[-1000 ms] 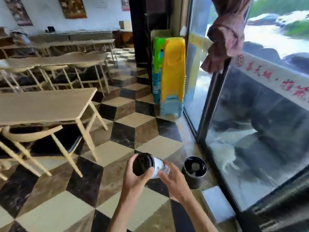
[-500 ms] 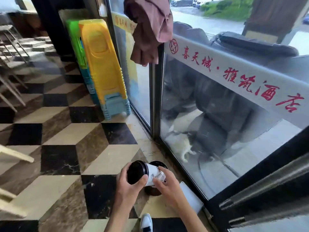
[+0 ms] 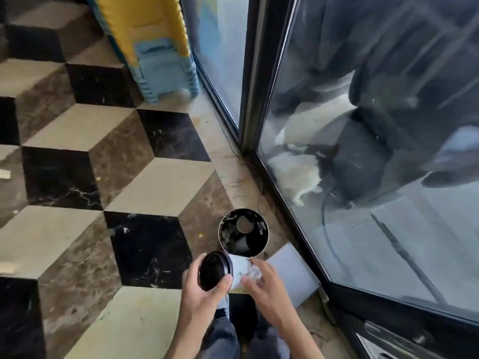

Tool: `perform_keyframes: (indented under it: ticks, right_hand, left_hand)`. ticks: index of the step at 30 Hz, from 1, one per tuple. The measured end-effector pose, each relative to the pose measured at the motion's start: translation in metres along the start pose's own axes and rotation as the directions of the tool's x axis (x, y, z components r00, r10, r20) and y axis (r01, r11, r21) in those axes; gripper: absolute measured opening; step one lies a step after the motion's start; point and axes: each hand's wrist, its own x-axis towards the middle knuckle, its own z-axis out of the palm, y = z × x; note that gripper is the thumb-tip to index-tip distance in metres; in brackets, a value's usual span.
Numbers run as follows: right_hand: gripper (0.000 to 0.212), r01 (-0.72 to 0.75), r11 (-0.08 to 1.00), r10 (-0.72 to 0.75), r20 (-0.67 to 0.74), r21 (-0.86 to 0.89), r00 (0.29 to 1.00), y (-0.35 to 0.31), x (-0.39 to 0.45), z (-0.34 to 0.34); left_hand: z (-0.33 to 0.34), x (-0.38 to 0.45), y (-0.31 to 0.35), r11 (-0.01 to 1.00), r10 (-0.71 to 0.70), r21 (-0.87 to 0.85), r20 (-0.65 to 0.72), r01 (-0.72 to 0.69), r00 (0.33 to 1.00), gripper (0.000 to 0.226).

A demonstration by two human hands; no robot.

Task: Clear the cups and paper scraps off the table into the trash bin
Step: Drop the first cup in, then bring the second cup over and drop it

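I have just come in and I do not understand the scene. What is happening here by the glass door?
A person stands over a small round black trash bin on the tiled floor beside the glass door. Both hands hold a white cup with a black lid on its side, just short of the bin: the left hand at the lid end, the right hand at the crumpled base. The cup is not yet in the bin, which already holds some scraps.

Inside a public eating place or shopfront, by its glass front: a polished marble floor [image 3: 145, 182] laid in a cube pattern of black, brown and cream; stacked plastic stools [image 3: 158, 47] in yellow and blue against the wall; a dark-framed glass door [image 3: 363, 177] to the street; a small bin [image 3: 243, 231] beside it.
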Motion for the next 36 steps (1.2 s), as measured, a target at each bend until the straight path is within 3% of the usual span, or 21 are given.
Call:
perform_keyframes:
  ticks: [4,10,17,23,27,36]
  right_hand:
    - [0.058,-0.047,0.999,0.047,0.049,-0.001,0.998,0.044,0.077,0.016]
    - [0.063,-0.082,0.997,0.081,0.094,0.005,0.992,0.115,0.187,0.044]
    - [0.044,-0.080,0.997,0.078,0.148,0.007,0.986,0.180,0.264,0.075]
    - [0.049,-0.104,0.994,0.101,0.164,0.014,0.981,0.208,0.296,0.089]
    - [0.039,-0.084,0.996,0.082,0.140,0.009,0.987,0.211,0.301,0.086]
    - [0.050,-0.115,0.993,0.115,0.057,-0.005,0.992,0.191,0.280,0.056]
  left_hand:
    - [0.029,0.067,-0.048,0.997,-0.082,-0.009,-0.076,0.081,0.994,0.081]
    - [0.066,0.166,-0.123,0.994,-0.101,0.037,-0.109,0.106,0.989,0.071]
    - [0.090,0.238,-0.193,0.987,-0.130,0.076,-0.138,0.142,0.982,0.075]
    - [0.105,0.271,-0.217,0.978,-0.138,0.136,-0.135,0.156,0.981,0.081]
    - [0.111,0.278,-0.221,0.976,-0.148,0.148,-0.082,0.159,0.986,0.084]
    - [0.101,0.257,-0.199,0.976,-0.146,0.151,-0.097,0.160,0.985,0.075]
